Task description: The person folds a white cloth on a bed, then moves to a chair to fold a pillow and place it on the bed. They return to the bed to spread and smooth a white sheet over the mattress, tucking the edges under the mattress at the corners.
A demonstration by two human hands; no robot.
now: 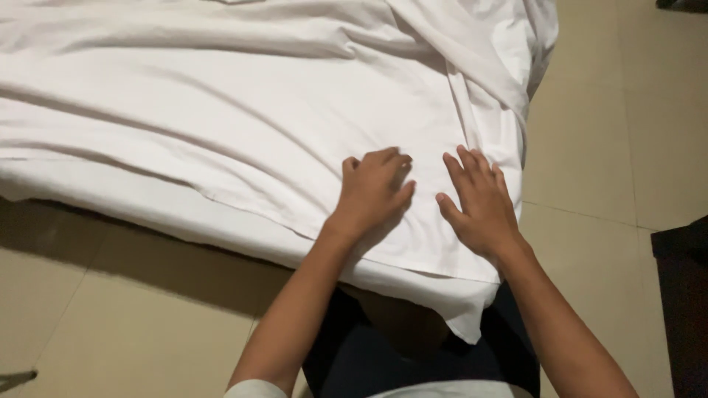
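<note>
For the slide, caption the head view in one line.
Both hands, left hand and right hand, press flat on a white sheet near its corner.

I am in a bedroom, or a room for sleeping, like one in a home or a hotel. A big white sheet [243, 110] is spread over a low bed [169, 217], and the bed sits close to the floor. The sheet has soft folds and wrinkles in it. The floor [612, 147] is made of large smooth tan tiles with thin lines between them. I am right at the corner of the bed. The light is dim and warm, like a lamp indoors.
</note>
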